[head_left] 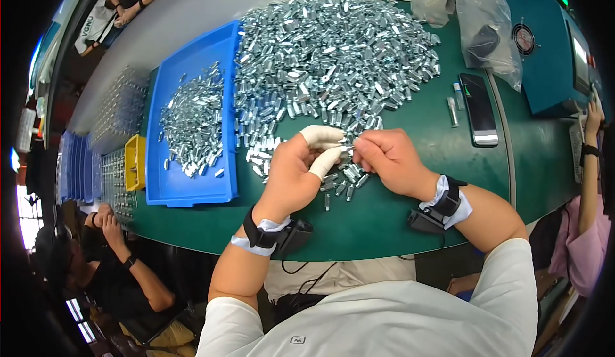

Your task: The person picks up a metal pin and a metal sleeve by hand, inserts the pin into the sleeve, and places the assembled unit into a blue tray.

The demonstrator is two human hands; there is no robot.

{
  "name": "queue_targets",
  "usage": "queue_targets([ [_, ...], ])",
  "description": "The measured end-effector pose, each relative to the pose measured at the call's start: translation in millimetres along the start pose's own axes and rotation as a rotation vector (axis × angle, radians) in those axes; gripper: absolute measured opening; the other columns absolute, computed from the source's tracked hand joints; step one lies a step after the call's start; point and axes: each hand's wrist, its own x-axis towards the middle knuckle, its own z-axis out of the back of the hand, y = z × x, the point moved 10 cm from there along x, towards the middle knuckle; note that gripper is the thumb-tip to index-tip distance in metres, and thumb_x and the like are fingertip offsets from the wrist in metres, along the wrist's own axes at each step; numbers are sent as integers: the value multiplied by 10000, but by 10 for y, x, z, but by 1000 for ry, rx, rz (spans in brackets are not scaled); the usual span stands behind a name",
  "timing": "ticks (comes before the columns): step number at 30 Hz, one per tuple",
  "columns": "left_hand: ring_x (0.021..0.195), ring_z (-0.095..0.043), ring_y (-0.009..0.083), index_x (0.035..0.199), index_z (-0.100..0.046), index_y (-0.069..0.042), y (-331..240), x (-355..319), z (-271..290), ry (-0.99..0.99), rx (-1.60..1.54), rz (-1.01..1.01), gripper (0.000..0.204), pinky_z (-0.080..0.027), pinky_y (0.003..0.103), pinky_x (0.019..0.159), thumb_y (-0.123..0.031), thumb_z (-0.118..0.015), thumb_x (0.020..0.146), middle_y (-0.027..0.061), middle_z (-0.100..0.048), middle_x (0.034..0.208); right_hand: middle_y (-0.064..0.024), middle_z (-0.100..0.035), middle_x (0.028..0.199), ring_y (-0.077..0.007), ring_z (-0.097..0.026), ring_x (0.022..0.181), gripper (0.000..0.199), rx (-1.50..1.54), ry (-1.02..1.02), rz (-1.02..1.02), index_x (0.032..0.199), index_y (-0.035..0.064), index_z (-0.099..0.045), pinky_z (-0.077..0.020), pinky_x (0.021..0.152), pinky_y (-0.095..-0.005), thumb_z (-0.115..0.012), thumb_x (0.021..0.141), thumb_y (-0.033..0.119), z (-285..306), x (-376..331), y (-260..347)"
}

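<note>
From my remote seat I see both hands meeting just below the centre of the frame, over the near edge of a big heap of small silver metal pieces that spreads across the green table. My left hand wears white finger cots on the thumb and forefinger, which I take to be there for grip and to keep the parts clean; those two fingers are pinched together on one small metal piece, the other fingers curled under. My right hand is closed into a loose fist, its fingertips nipping the same piece from the other side, so the part sits between the two hands, lifted a little off the table and close to the loose pieces below. Each wrist carries a black strapped device with a cable. Left of centre lies a blue tray with a smaller heap of like pieces, set just beside the main pile, likely so parts can be moved across with a short reach. A yellow bin stands at its left. At the right of the frame a dark phone lies near a teal machine, with clear plastic bags at the upper right. Other people sit at the far left and far right edges.
</note>
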Motion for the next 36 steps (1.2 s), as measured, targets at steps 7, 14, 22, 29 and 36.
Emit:
queue_targets([
  [7, 817, -653, 115, 1154, -617, -8, 29, -27, 52, 30, 33, 50, 196, -526, 242, 714, -41, -582, 964, 75, -684, 941, -13, -574, 615, -66, -506, 556, 346, 10, 24, 50, 789, -11, -631, -402, 513, -241, -498, 1021, 209, -40, -47, 7],
  [14, 760, -642, 125, 1204, -607, -27, -396, -207, 1107, -687, -196, -302, 233, -496, 240, 654, -94, -553, 988, 89, -694, 965, -6, -566, 612, -54, -492, 555, 394, 102, -27, -28, 800, -8, -630, -395, 515, -226, -480, 1039, 267, 25, -94, -67],
  [22, 866, -638, 247, 1053, -700, -51, -335, 47, 426, -249, 689, -280, 199, -505, 345, 759, -36, -685, 855, 138, -696, 972, -7, -563, 604, -58, -494, 547, 399, 80, -16, -20, 793, -10, -627, -396, 514, -225, -477, 1039, 267, 23, -51, -52],
  [29, 906, -596, 350, 999, -695, -44, -186, 175, 163, -112, 914, -316, 239, -489, 422, 813, -1, -715, 765, 145, -658, 929, -15, -569, 605, -66, -498, 539, 381, 25, -12, 6, 773, -12, -624, -397, 509, -231, -477, 1029, 230, 18, -54, 16],
  [36, 878, -619, 316, 1014, -679, -40, -155, 70, 248, -180, 945, -222, 248, -502, 396, 777, 20, -706, 775, 136, -660, 892, -23, -576, 613, -72, -507, 541, 369, 67, -12, -24, 762, -15, -613, -403, 510, -236, -483, 1023, 212, -10, -75, -53],
])
